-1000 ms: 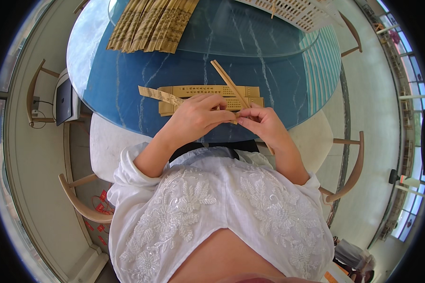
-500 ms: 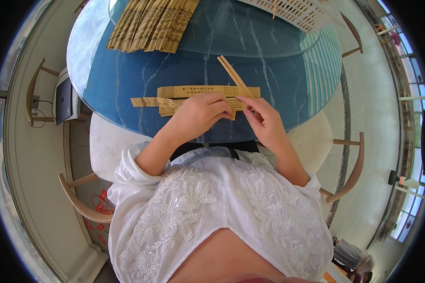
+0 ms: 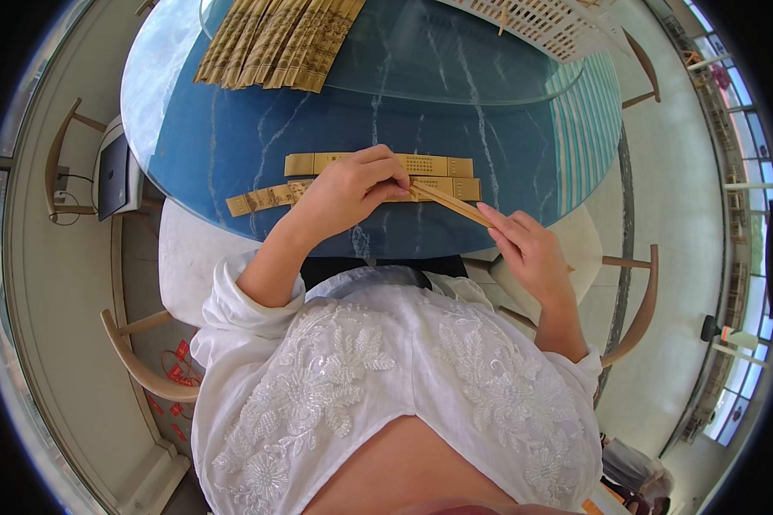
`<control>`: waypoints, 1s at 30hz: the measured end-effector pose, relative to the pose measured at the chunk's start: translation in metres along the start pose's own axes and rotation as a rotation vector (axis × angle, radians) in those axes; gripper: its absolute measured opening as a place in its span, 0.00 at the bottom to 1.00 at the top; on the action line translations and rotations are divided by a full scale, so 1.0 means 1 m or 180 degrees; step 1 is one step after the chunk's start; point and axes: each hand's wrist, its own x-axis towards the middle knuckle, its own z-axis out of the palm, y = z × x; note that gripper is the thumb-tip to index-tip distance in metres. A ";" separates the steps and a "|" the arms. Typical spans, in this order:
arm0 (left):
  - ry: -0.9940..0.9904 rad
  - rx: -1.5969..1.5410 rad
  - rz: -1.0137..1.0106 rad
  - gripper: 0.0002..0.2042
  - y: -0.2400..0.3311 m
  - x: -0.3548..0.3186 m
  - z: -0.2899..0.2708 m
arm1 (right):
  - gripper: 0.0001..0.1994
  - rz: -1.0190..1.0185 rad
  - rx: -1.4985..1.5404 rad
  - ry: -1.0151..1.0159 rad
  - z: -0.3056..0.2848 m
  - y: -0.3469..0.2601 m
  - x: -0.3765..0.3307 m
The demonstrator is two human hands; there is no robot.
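Observation:
My left hand (image 3: 348,190) is closed in a pinch over a gold paper chopstick sleeve (image 3: 258,199), whose printed end sticks out to its left. From the right, my right hand (image 3: 532,256) grips a pair of wooden chopsticks (image 3: 453,204) by one end. Their other end meets the sleeve at my left fingertips; how far they reach inside is hidden by the fingers. Beneath and beyond my left hand lie more flat gold sleeves (image 3: 445,165) on the blue marbled table (image 3: 266,137).
A row of gold printed sleeves (image 3: 279,43) lies side by side on the glass turntable (image 3: 404,69) at the far left. A white slotted plastic basket (image 3: 541,26) stands at the far right. Wooden-armed chairs surround the table; a dark laptop (image 3: 113,178) rests on the left one.
The chopsticks have swung from slanting away over the table to pointing leftward into my left hand. My right hand has moved right and nearer, now at their outer end. The held sleeve has tilted.

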 end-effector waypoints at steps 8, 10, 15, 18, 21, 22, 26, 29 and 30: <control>-0.0016 0.0024 0.0167 0.03 0.001 -0.002 0.002 | 0.19 -0.0288 -0.0420 -0.0208 -0.009 0.001 0.006; -0.0043 0.0064 0.0198 0.03 0.002 -0.002 0.002 | 0.19 -0.0311 -0.0451 -0.0284 -0.012 0.000 0.008; -0.0261 0.0068 0.0121 0.04 0.004 -0.002 0.002 | 0.19 -0.0346 -0.0496 -0.0409 -0.016 -0.001 0.011; -0.0359 -0.0004 0.0096 0.04 0.005 -0.002 0.002 | 0.18 -0.0423 -0.0541 -0.0419 -0.014 -0.002 0.014; -0.0488 -0.0114 -0.0099 0.04 0.011 -0.002 0.001 | 0.18 -0.0579 -0.0589 -0.0373 -0.009 -0.002 0.019; -0.0530 -0.0160 -0.0127 0.04 0.014 -0.002 0.001 | 0.17 -0.0637 -0.0544 -0.0343 -0.006 -0.001 0.020; -0.0567 -0.0148 -0.0134 0.06 0.015 -0.002 0.005 | 0.17 -0.0809 -0.0552 -0.0322 0.007 -0.004 0.029; -0.0307 -0.0096 -0.0520 0.09 0.021 -0.006 0.002 | 0.18 -0.0872 -0.0619 -0.0279 0.010 -0.005 0.034; -0.0191 -0.0107 -0.0725 0.11 0.024 -0.009 -0.002 | 0.18 -0.0862 -0.0635 -0.0270 0.010 -0.005 0.034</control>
